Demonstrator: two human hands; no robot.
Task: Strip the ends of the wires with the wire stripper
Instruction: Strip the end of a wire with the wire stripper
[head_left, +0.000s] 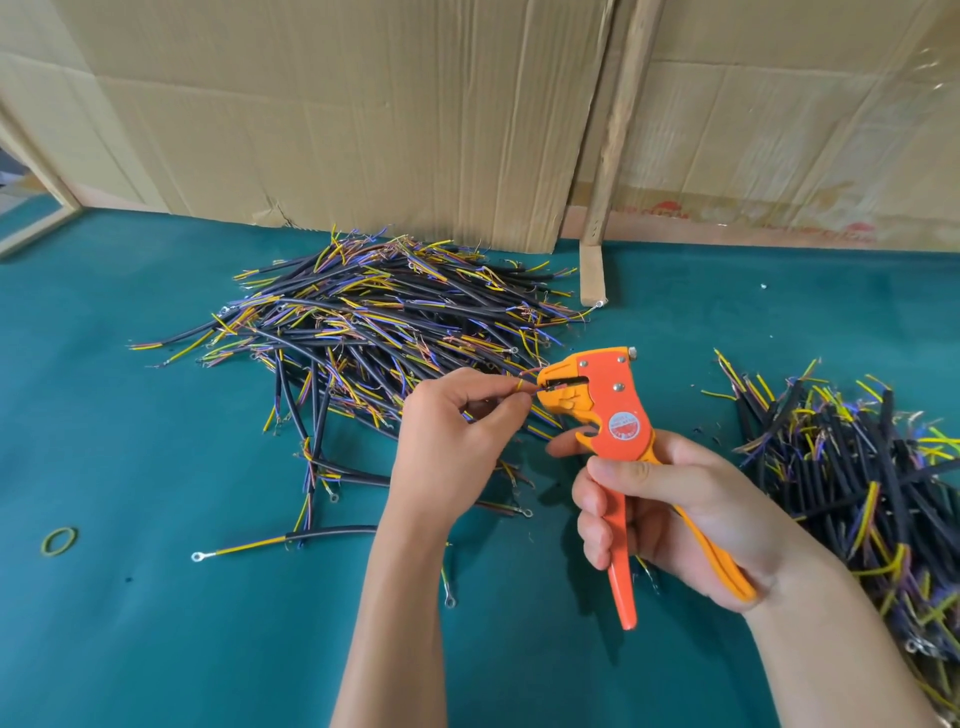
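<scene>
I observe my left hand (457, 431) pinching one wire (521, 385) into the wire stripper (613, 415), centre frame, my right hand (670, 514) wrapped round its handles. Large pile (374, 327) upper left, another pile (857, 478) at right: I judge much work remains.

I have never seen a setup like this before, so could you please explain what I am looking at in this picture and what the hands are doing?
There is no machine here: a person works with bare hands, and the single picture comes from a camera worn on the head, looking forward and down. The right hand grips the handles of an orange wire stripper. The left hand pinches a thin wire and feeds its end into the stripper's head. On the green table lies a large pile of cables, black with coloured ends, straight ahead, and a second pile to the right. A small rubber band lies at the left. Cardboard sheets stand behind the table.
</scene>
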